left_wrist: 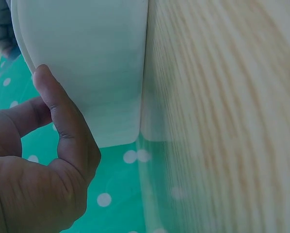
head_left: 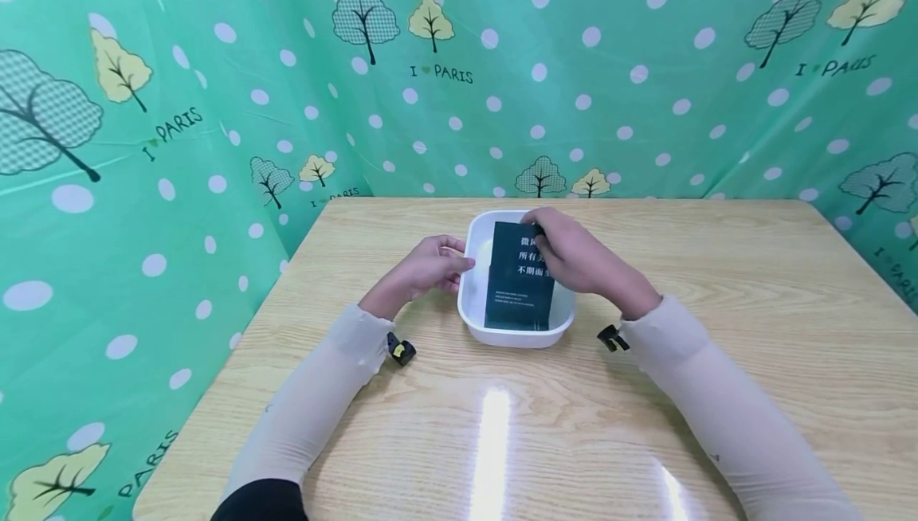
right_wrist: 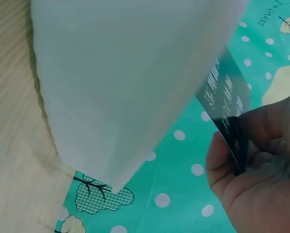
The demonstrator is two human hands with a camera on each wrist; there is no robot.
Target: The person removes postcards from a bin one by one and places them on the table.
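A thin dark green card [head_left: 518, 286] with white printed characters slants over the inside of a white plastic basin [head_left: 515, 338]. My right hand [head_left: 574, 254] pinches the card by its upper right part, thumb on one face and fingers on the other. In the right wrist view, the card [right_wrist: 227, 92] rises past the basin's rim, its lower part hidden behind the basin wall [right_wrist: 125, 82]. My left hand [head_left: 433, 264] grips the left side of the basin, its thumb at the rim. The left wrist view has that hand [left_wrist: 53, 160] against the outer wall [left_wrist: 91, 73].
The basin stands on a light wood table [head_left: 402, 425] near its far edge. Behind and to the left hangs a green curtain [head_left: 473, 131] with white dots and trees. Black wrist mounts [head_left: 402, 350] sit under both sleeves. Bright light reflections streak the tabletop.
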